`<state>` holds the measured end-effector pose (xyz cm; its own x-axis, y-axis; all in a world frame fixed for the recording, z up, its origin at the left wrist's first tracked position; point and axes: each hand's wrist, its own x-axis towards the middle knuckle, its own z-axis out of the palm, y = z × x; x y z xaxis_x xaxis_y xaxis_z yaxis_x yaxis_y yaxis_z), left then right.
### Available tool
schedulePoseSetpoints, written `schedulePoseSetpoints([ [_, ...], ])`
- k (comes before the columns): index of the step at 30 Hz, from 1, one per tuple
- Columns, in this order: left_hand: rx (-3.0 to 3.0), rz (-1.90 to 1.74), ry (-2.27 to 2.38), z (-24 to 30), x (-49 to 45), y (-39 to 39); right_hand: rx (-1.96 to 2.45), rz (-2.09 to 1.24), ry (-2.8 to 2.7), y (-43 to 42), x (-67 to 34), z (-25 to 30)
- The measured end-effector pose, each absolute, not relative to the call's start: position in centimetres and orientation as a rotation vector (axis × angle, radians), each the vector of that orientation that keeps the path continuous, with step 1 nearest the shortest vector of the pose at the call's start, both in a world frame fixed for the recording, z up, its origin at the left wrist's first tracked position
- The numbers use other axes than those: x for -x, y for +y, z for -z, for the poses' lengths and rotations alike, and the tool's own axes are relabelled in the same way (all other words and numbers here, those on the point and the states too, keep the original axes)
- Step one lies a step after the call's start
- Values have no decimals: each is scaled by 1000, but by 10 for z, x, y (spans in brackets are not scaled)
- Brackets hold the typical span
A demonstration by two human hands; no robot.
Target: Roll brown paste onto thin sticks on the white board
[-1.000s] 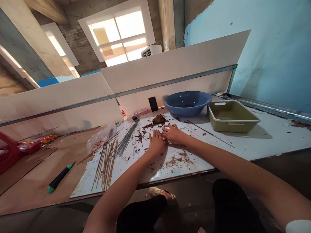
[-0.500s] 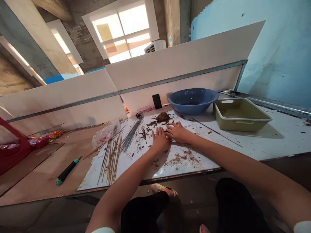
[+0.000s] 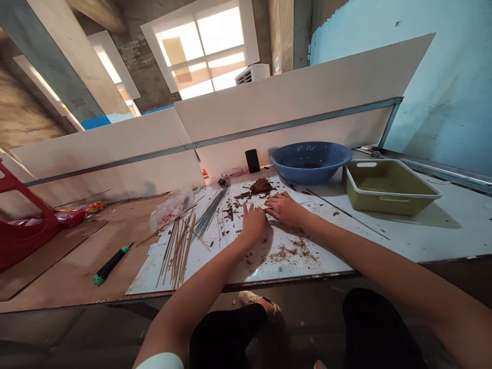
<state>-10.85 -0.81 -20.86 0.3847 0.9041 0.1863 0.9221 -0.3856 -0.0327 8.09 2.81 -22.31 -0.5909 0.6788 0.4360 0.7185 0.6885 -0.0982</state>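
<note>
Two open hands rest on the worktop [image 3: 442,225]. Your left hand [image 3: 253,223] and right hand [image 3: 284,209] lie palm down, side by side and touching, with fingers stretched out and neither grip closed on anything. Whether something thin lies under the palms I cannot tell.

The brown lump [image 3: 261,185] sits just beyond your fingertips, a little above the frame's centre. Dark scraps lie round it, and there is a patch of brown crumbs [image 3: 288,251] below your right wrist.

Left of your hands lie a bundle of thin grey sticks [image 3: 210,209] and a fan of tan sticks [image 3: 177,246]. None of them looks coated, and with a fair heap of the lump on hand, I judge most of the work is left.

- **Centre right:** a blue basin [image 3: 311,161], an olive tray [image 3: 388,187] and a dark phone [image 3: 252,160] propped against the white partition [image 3: 307,87].
- **Left:** a clear plastic bag [image 3: 171,207], a green-and-black tool [image 3: 111,264] on bare brown board, and a red stool [image 3: 23,225] at the frame's edge.

A bright window [image 3: 207,46] fills the top, and a pale blue wall [image 3: 442,77] the upper right.
</note>
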Motion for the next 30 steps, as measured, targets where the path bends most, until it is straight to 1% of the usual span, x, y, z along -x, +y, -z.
schedulePoseSetpoints([
  [5, 2499, 359, -1657, 214, 116, 3, 1179, 59, -2474, 35, -82, 235],
  [12, 2607, 507, -1528, 205, 124, 21, 1122, -39, -2385, 38, -85, 234],
  [17, 2716, 514, -1551, 202, 128, 30, 1098, -43, -2345, 40, -88, 236],
  [24, 2700, 529, -1421, 203, 134, 35, 1099, -62, -2345, 37, -89, 231],
  [30, 2655, 586, -1445, 204, 132, 34, 1114, -61, -2323, 39, -90, 228],
])
